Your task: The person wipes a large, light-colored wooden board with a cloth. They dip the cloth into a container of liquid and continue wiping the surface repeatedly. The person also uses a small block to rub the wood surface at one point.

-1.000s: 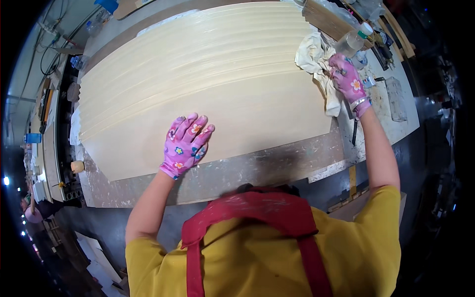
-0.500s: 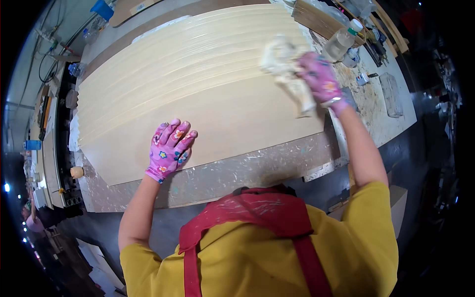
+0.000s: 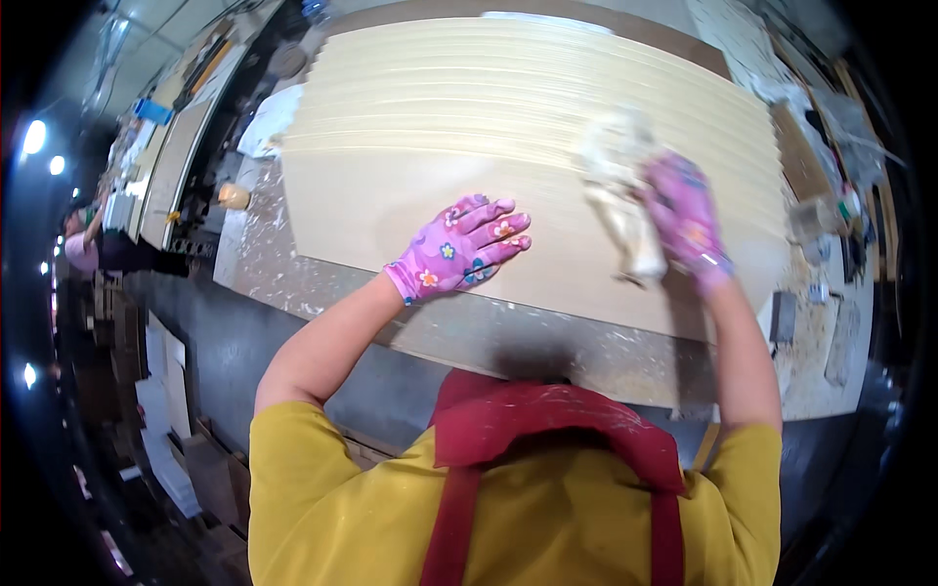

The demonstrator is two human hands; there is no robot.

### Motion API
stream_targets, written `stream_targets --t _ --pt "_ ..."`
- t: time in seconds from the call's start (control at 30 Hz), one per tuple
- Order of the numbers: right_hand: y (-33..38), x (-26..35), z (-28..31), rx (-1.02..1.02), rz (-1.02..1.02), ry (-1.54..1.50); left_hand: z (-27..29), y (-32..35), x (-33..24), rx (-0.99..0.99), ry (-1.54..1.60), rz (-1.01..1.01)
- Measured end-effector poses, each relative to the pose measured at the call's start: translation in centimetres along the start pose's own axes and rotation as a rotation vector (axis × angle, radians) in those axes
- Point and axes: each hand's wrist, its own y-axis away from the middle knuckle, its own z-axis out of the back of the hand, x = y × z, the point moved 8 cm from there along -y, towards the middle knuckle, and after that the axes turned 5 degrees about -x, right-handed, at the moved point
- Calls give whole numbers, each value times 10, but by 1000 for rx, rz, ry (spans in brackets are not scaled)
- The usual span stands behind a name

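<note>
Your L hand (image 3: 457,246): splayed on panel (image 3: 572,256)
Your R hand (image 3: 682,217): clutching cloth (image 3: 619,181)
Cloth: moved in from R edge; wiping likely underway

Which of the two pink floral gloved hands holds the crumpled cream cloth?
The right hand holds the cloth; the left hand rests empty on the pale panel.

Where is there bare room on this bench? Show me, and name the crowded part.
Bare: the pale panel between the left hand and the cloth in the right hand, and the speckled tabletop strip along the panel's near edge, between the forearms. Crowded: the bench's right end, with a bottle, a grey block and more.
</note>
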Motion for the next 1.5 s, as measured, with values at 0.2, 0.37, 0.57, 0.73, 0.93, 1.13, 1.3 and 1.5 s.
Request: stream_targets --t 0.2,0.37,0.57,0.73,0.93,1.13,1.3,1.5 --pt "-4 11 1 12 174 -74 -3 65 32 41 1 84" --pt "-118 189 -117 72 178 -163 -35 85 46 -33 603 238" --pt "-232 362 -249 98 326 -196 -10 92 61 10 671 403" --pt "-211 326 -222 154 292 -268 -1 88 49 -101 305 55" --pt "-189 297 -208 3 243 -122 -9 80 41 61 461 80" --pt "-250 416 -266 217 284 -98 -47 115 53 -333 566 279" --pt "-222 335 -237 84 83 -406 -21 99 63 390 602 364" --pt "-83 104 -39 -113 141 -53 -8 85 53 39 454 79"
